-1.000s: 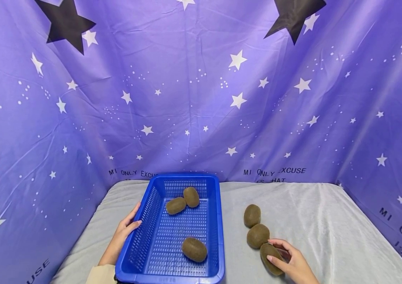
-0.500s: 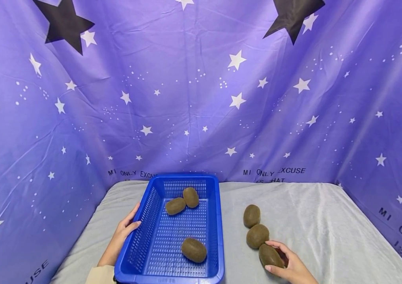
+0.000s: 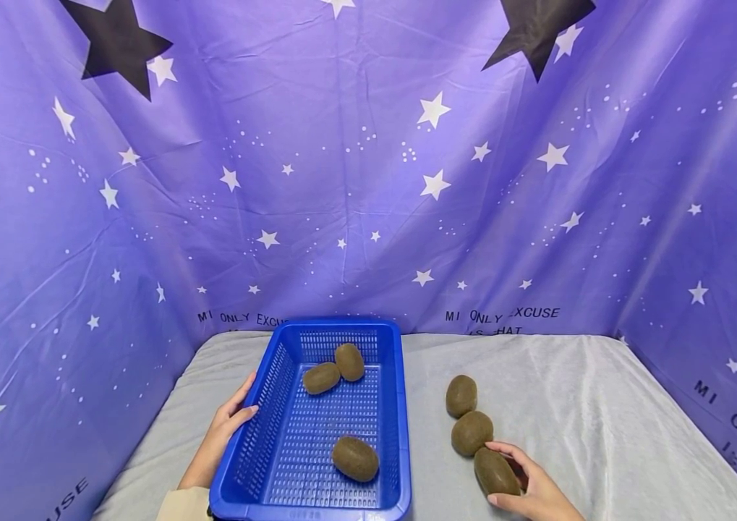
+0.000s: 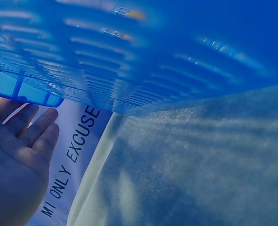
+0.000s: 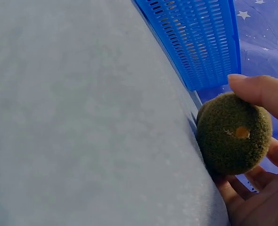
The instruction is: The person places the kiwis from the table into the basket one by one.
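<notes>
My right hand (image 3: 531, 485) grips a brown fuzzy kiwi (image 3: 496, 472), the nearest of a row on the grey cloth; its thumb and fingers lie on either side. The right wrist view shows the round end of that kiwi (image 5: 234, 136) between thumb and fingers. Two more kiwis, one (image 3: 472, 433) close against it and one (image 3: 461, 396) farther back, complete the row. My left hand (image 3: 221, 434) touches the left rim of a blue plastic basket (image 3: 405, 434), its fingers fairly straight beneath the rim in the left wrist view. Inside lie three kiwis, one (image 3: 355, 459) near the front.
Grey cloth (image 3: 602, 420) covers the table. A purple star-printed curtain (image 3: 342, 181) stands behind it and along both sides. The basket's far end comes close to the back curtain.
My right hand's thumb has shifted toward the near end of the kiwi, and its grip has settled around it. That kiwi has turned slightly. The left hand and basket stay put.
</notes>
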A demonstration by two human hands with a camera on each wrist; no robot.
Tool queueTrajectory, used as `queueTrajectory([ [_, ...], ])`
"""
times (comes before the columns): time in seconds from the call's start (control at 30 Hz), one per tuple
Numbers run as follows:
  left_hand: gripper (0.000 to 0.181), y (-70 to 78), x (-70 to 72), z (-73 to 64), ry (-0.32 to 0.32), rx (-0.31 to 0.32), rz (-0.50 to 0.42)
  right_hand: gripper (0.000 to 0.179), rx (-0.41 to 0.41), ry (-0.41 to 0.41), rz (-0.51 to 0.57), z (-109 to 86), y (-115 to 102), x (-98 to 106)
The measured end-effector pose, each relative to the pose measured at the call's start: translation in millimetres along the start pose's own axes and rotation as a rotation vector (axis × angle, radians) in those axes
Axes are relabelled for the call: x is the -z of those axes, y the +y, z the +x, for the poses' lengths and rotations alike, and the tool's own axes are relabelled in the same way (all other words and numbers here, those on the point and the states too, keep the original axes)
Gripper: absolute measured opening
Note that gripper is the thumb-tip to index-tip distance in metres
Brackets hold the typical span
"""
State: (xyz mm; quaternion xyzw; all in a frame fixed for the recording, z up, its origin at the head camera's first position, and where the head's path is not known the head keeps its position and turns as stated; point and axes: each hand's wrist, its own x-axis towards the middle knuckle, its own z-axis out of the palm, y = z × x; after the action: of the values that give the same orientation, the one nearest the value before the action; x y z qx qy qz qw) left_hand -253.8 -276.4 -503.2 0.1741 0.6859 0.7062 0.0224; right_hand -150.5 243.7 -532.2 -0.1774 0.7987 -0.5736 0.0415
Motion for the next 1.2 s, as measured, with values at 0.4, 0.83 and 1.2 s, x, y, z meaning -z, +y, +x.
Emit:
queueTrajectory([
  [0.4, 0.063, 0.2, -0.1, -0.8, 0.006, 0.014, 0.02, 0.063, -0.069, 0.036, -0.022, -0.5, -1, 0],
  [0.83, 0.062, 0.9, -0.9, -0.4, 0.003, -0.005, 0.016, 0.065, -0.108, 0.038, -0.005, 0.8, -9, 1],
  [1.2, 0.063, 4.2, -2.6, -0.3, 0.019, 0.055, 0.019, 0.066, -0.152, 0.072, -0.055, 8.3, -21, 1],
])
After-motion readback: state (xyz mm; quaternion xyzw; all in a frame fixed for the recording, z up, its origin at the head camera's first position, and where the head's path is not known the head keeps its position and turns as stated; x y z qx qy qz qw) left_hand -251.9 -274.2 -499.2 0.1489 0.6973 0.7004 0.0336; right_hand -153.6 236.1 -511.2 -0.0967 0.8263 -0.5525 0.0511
